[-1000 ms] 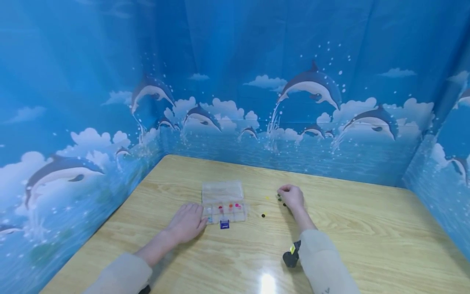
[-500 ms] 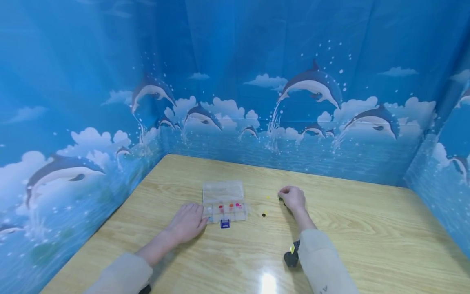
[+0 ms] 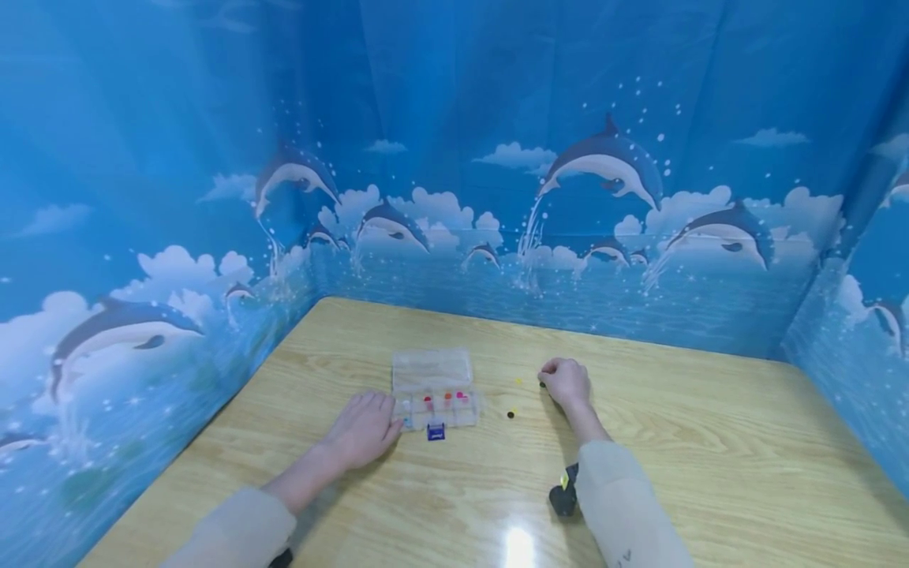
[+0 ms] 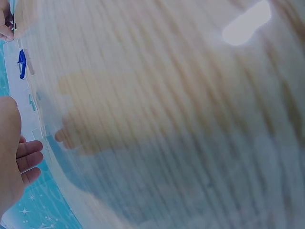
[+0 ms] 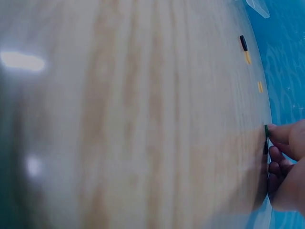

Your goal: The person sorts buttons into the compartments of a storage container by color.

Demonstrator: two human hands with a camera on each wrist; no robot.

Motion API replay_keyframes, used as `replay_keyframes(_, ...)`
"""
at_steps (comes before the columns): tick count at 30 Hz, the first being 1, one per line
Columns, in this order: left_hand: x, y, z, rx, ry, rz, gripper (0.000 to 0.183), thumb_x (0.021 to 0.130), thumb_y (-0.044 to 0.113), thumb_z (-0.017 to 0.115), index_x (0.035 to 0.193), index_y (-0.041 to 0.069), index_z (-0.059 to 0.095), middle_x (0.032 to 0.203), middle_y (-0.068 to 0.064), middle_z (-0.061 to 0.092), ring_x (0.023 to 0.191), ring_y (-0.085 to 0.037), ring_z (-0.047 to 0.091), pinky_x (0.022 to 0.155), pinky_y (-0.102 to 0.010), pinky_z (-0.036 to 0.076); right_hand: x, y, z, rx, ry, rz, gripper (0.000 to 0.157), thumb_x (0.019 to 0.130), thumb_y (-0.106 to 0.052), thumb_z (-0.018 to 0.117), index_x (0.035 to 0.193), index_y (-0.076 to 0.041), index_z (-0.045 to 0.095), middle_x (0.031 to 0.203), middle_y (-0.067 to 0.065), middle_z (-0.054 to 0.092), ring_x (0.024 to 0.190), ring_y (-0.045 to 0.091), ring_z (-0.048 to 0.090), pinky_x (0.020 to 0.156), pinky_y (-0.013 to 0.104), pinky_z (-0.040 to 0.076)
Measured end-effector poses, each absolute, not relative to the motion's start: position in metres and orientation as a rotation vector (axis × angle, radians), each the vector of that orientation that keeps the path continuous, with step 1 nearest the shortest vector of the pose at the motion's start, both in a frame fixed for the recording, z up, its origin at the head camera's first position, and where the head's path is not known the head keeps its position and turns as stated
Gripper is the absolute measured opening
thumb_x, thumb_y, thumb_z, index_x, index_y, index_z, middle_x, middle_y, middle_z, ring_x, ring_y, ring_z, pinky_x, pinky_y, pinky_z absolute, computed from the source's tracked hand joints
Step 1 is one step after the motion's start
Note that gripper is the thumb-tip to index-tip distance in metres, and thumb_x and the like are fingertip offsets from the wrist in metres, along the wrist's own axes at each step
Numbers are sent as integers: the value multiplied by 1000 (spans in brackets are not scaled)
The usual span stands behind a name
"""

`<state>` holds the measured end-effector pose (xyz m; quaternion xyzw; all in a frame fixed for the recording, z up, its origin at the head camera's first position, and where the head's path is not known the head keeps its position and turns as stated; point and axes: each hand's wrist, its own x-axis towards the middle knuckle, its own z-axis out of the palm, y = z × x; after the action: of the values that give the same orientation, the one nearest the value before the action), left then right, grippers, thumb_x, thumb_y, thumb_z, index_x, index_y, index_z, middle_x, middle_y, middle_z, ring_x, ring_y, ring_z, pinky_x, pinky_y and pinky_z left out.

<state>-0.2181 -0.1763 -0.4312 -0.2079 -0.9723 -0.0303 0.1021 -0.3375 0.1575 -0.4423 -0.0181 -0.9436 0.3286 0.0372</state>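
Observation:
In the head view, a clear plastic compartment box (image 3: 465, 415) lies with its lid (image 3: 431, 369) folded back. Small red, orange and pink round pieces sit in its compartments. My left hand (image 3: 362, 430) rests at the box's left end, thumb by the front corner; its fingers (image 4: 29, 161) look relaxed in the left wrist view. To the right of the box, my right hand (image 3: 566, 383) has its thumb and index fingertip together at a small dark green disc (image 5: 266, 130). A black disc (image 5: 266, 147) lies close by, under the curled fingers. The hand partly hides the pieces there.
A black disc (image 3: 510, 415) and a yellow piece (image 3: 518, 381) lie on the wooden table (image 3: 454, 505) between box and right hand. The box has a blue latch (image 3: 436, 432). A dolphin-printed curtain (image 3: 454, 158) stands behind the table.
The right hand has shifted very slightly and now covers more of the dark discs beneath it. The left hand and the box stay in place.

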Motion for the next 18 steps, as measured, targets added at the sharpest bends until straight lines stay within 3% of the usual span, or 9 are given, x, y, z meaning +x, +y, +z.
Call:
replay_keyframes(12,-219,-177,-432,-609,-2877,-68,38,94,30,50,109,-4,53,102,-16,58,99,-31,53,91,-45,40,-335,159,-439,-104,-2913,1019,15,86,-16,64,88,-1,67,91,13,64,90,31,54,78,45,43)
replay_keyframes(18,-219,-177,-432,-607,-2889,-73,40,94,31,49,111,-5,53,103,-17,58,100,-31,52,93,-45,39,-335,160,-439,-87,-2927,1049,15,87,-15,63,88,-1,67,89,11,64,78,25,57,72,41,46)
